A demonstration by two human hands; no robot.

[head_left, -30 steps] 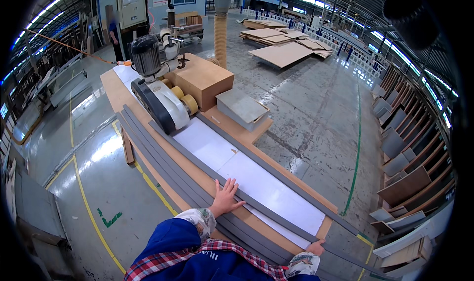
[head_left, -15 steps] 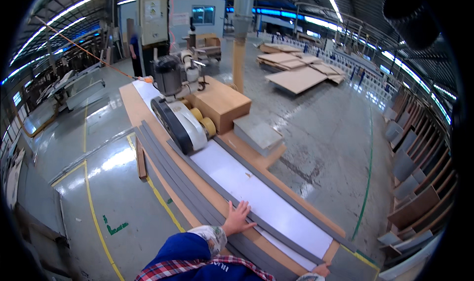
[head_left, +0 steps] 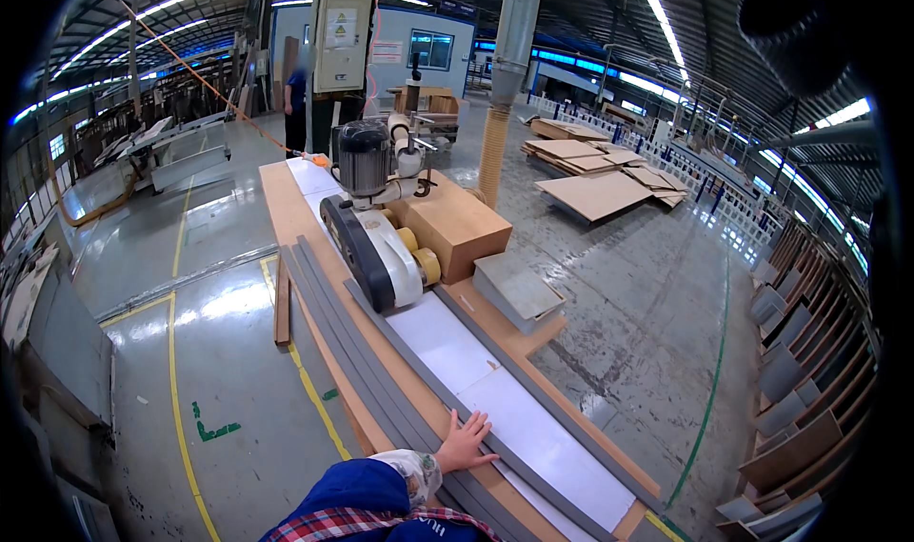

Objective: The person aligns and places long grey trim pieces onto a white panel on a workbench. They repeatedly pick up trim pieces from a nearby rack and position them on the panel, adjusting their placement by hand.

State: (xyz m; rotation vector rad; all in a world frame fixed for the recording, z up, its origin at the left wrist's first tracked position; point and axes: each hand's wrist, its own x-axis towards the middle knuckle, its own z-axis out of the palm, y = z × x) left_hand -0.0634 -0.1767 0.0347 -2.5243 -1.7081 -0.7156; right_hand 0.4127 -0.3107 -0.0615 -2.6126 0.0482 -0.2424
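My left hand [head_left: 465,444] lies palm down with its fingers spread. It rests on a long grey strip [head_left: 409,353] that runs along the left side of the white work surface [head_left: 514,404]. The strip's far end sits beside the power feeder [head_left: 367,247], a black and white machine with yellow rollers and a dark motor. My right hand is out of view. Several more grey strips [head_left: 357,351] lie side by side on the wooden table [head_left: 290,209], left of my hand.
A second grey strip [head_left: 571,418] borders the white surface on the right. Beyond it are a wooden box [head_left: 452,223] and a grey metal box [head_left: 519,290]. Boards [head_left: 595,194] lie stacked on the floor; upright panels [head_left: 800,447] stand at right. A person [head_left: 295,94] stands far left.
The view has shifted, so the machine and table appear lower and farther right. My right hand, at the lower edge before, has left the view. My left hand stays flat on the strip.
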